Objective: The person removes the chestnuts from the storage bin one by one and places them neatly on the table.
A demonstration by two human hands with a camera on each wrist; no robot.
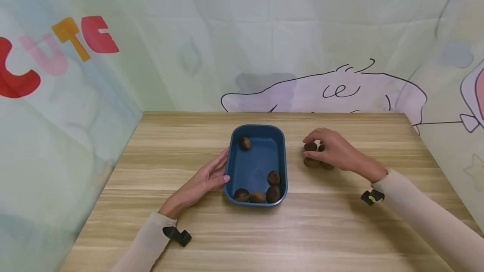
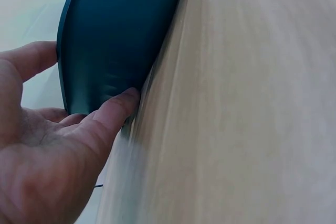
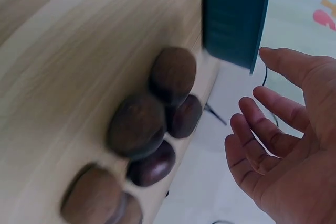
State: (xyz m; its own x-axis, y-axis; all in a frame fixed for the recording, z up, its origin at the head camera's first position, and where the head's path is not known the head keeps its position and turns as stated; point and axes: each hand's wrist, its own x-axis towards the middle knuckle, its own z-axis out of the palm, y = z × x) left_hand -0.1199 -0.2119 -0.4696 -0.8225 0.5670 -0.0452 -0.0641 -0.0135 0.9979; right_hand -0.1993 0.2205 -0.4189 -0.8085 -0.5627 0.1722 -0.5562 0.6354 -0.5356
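A blue rectangular tray (image 1: 258, 163) sits on the table with several brown chestnuts (image 1: 257, 197) inside, most along its near end. At the tray's left side is my left hand (image 1: 204, 181), its thumb at the rim. In the left wrist view its fingers (image 2: 118, 109) lie against the outer wall. To the right of the tray, my right hand (image 1: 334, 150) is over a cluster of chestnuts (image 1: 311, 163), partly covering them. The right wrist view shows that hand's fingers spread and relaxed, apart from the loose chestnuts (image 3: 137, 127), with nothing held.
The wood-grain table (image 1: 181, 137) ends at the back against a printed cloth backdrop (image 1: 181, 66). This cloth also runs along the left and right sides. Black straps with small devices (image 1: 177, 236) are on both wrists.
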